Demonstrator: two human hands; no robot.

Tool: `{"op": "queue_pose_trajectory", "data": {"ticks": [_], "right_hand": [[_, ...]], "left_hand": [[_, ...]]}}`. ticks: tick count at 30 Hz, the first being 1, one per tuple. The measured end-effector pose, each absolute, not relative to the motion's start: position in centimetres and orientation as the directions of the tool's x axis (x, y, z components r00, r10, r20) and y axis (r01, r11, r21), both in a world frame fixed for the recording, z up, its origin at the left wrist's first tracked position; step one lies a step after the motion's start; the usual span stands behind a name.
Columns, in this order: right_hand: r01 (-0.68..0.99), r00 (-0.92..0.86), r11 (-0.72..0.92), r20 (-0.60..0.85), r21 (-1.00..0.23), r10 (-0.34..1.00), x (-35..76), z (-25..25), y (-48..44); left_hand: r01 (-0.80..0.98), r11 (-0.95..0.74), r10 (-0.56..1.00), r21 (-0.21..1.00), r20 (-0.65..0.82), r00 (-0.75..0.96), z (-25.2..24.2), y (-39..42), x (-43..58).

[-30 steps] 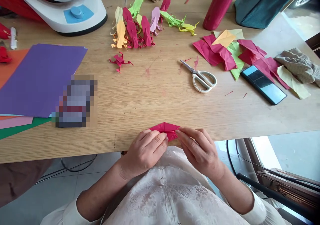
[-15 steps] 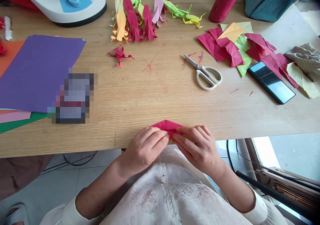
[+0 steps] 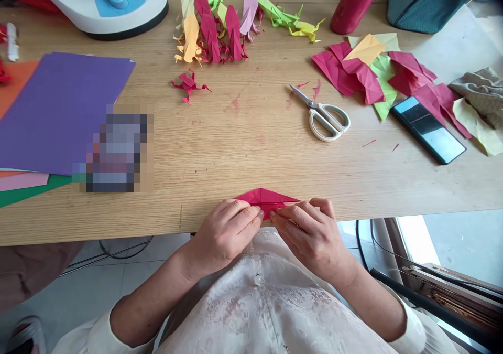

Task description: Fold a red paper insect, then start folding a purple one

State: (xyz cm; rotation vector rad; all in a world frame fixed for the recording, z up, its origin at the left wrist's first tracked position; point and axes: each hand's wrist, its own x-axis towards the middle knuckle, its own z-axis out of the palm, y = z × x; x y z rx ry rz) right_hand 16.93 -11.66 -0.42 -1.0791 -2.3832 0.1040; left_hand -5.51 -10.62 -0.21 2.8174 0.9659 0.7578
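Observation:
A folded magenta paper piece (image 3: 267,197) lies at the near edge of the wooden table (image 3: 251,149), its point facing away from me. My left hand (image 3: 226,234) pinches its left half with curled fingers. My right hand (image 3: 310,233) presses and pinches its right half, fingertips meeting the left hand's at the paper's middle. Most of the paper is hidden under my fingers.
Scissors (image 3: 324,115) lie mid-table. Several finished origami figures (image 3: 220,29) sit at the back, one small red figure (image 3: 188,85) nearer. Loose folded papers (image 3: 369,68), a phone (image 3: 429,129), purple card sheets (image 3: 58,107), a red bottle (image 3: 356,0) and a white appliance (image 3: 102,2) surround them.
More of the magenta paper's right tip now shows as my right hand has slid back along it. The view has shifted slightly downward.

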Motion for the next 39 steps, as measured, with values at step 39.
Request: {"op": "queue_pose_trajectory", "data": {"ticks": [39], "right_hand": [[0.591,-0.558,0.730,0.480,-0.343,0.677,18.0,-0.1,-10.9]], "left_hand": [[0.669,-0.565,0.824,0.483,0.361,0.436,-0.3,-11.0,-3.5]]}}
